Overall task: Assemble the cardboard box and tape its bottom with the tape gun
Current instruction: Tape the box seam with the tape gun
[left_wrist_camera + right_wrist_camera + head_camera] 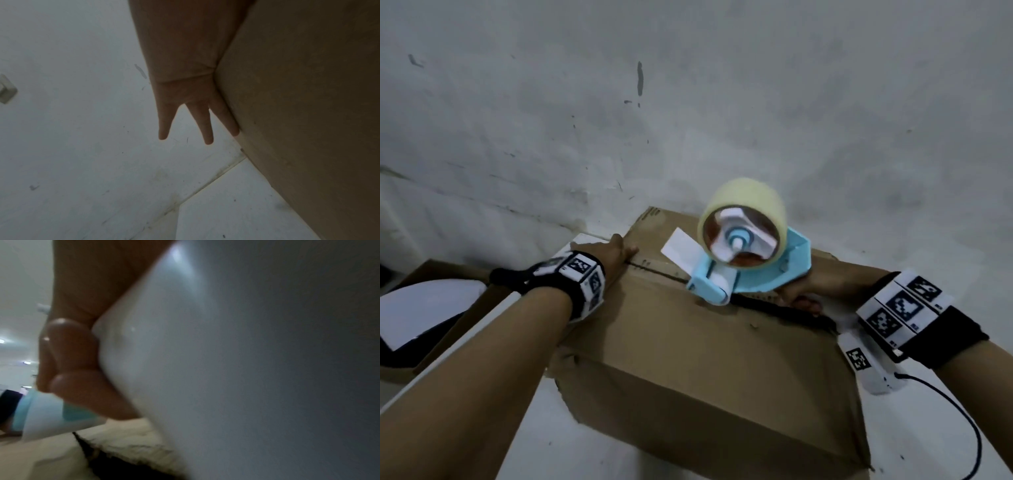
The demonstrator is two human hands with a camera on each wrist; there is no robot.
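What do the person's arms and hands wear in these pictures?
Both forearms are bare, with no sleeves or gloves. The left hand has a black wrist strap carrying white blocks with black square markers. The right hand has a wider black band with similar markers, a white device and a thin black cable.

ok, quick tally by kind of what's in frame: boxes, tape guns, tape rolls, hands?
Cardboard boxes: 2, the one being taped and another at far left
Tape guns: 1, light blue
Tape rolls: 1, on the gun
Hands: 2, left hand, right hand
Total: 6
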